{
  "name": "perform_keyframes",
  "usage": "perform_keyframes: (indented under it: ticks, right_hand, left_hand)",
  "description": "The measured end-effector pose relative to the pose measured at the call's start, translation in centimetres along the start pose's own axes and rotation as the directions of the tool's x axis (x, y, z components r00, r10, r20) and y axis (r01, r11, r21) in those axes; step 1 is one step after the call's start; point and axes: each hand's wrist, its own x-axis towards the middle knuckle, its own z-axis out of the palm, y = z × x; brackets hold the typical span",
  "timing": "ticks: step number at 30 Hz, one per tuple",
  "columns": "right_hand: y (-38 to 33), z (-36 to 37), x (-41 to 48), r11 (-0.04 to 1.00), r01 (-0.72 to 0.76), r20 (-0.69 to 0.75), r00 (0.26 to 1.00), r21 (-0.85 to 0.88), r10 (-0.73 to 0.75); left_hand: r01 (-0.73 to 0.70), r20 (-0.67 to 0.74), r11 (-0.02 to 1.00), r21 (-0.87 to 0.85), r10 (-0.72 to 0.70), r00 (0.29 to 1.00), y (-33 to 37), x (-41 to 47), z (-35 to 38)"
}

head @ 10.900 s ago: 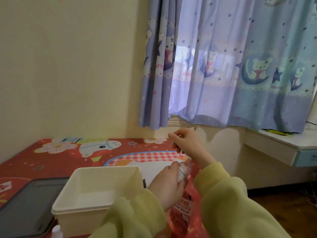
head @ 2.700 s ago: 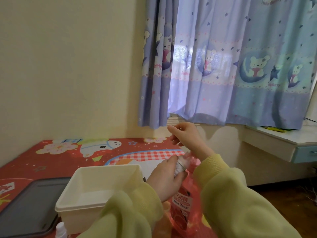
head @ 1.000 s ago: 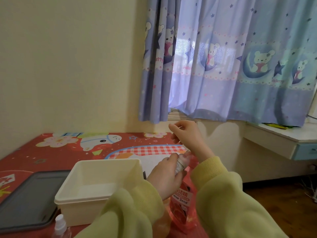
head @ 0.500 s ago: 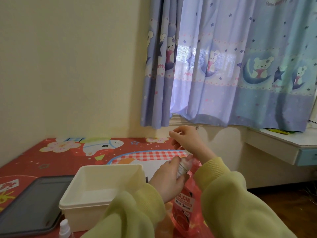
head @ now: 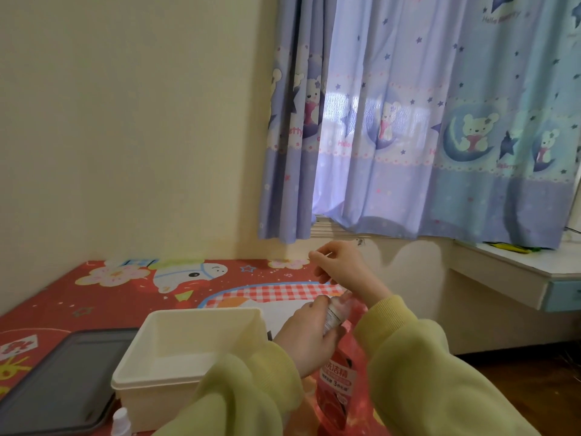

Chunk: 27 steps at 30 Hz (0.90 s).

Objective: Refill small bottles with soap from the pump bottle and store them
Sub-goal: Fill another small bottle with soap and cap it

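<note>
There, above the counter's right end, the small bottle (head: 335,314) sat tilted in the left hand (head: 309,336), whose fingers were wrapped round its lower half. The bottle was clear with a white label, and its neck pointed up toward the right hand (head: 342,267). That hand was raised just above it, with thumb and fingers curled together. I cannot tell whether they pinched anything. Both arms wore pale yellow-green sleeves (head: 418,369).

Directly under the left hand stood the red pump bottle (head: 337,385), upright, its pink label facing the camera. Its top was hidden behind the hand and the small bottle.

Left of the hands stood a white bin (head: 147,366), open at the top. Beside that, a grey tray (head: 63,376) lay flat. A second small bottle (head: 121,423) with a white cap poked up at the lower edge, in front of the bin and tray.

The counter (head: 119,297) was covered in a red cartoon print. Behind it were a cream wall (head: 132,121) and a blue bear-print curtain (head: 440,136), and a white shelf (head: 515,265) stood off to the right.
</note>
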Motion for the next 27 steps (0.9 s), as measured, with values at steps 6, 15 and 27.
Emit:
perform_keyframes:
  ticks: [6,15,27]
  right_hand:
    - [-0.1,-0.4,0.4,1.0,0.023,-0.02,1.0,-0.012,-0.023]
    - [0.7,0.4,0.3,0.999,0.037,-0.065,0.997,0.024,-0.035]
    - [-0.5,-0.2,0.4,0.999,0.02,-0.033,0.999,-0.031,-0.021]
  left_hand:
    - [-0.025,-0.027,1.0,0.0,0.025,0.999,0.4,0.4,-0.4]
    - [0.016,-0.018,1.0,0.0,-0.016,1.0,-0.6,0.3,0.7]
    - [-0.015,-0.022,0.999,-0.029,0.014,1.0,0.0,0.6,-0.3]
